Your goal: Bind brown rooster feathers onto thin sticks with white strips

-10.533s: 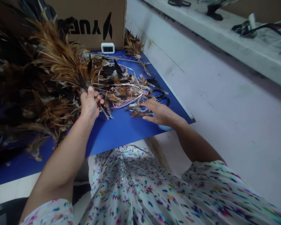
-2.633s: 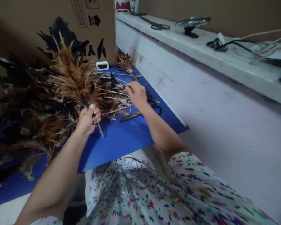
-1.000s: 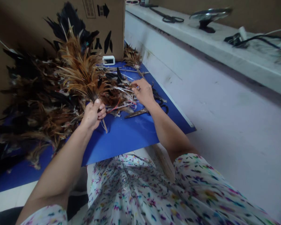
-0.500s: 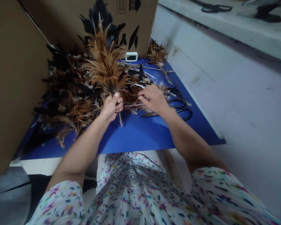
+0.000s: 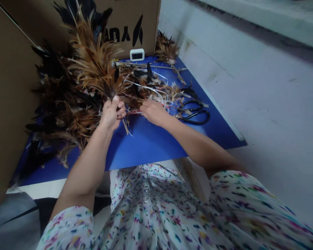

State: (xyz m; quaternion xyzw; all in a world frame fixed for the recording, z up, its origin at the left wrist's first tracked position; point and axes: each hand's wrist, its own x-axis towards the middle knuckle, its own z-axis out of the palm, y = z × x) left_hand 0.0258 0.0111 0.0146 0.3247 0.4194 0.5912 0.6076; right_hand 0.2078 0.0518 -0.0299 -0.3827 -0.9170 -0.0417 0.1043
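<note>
My left hand [image 5: 112, 113] is wrapped round the lower end of a feather duster [image 5: 94, 71]. Its brown feathers fan upward and lean left, with black ones at the top, and the thin stick end [image 5: 125, 126] pokes out below my fist. My right hand [image 5: 153, 111], fingers pinched together, is just to the right. A thin red string [image 5: 134, 112] runs between the two hands, its end hidden in the right fingers. White strands of string [image 5: 156, 91] lie behind that hand. Black-handled scissors [image 5: 198, 117] rest right of it, blades mostly covered.
Loose brown and black feathers [image 5: 75, 119] are heaped on the left of the blue tabletop [image 5: 148, 146]. At the back stand a small white digital display [image 5: 137, 55] and a cardboard box [image 5: 146, 21]. Another feather bundle [image 5: 167, 48] lies by the wall [image 5: 237, 86].
The view has shifted. The duster leans further left in my left hand's grip. My right hand has come lower and nearer the tabletop, still pinching the red string, and uncovers more white string.
</note>
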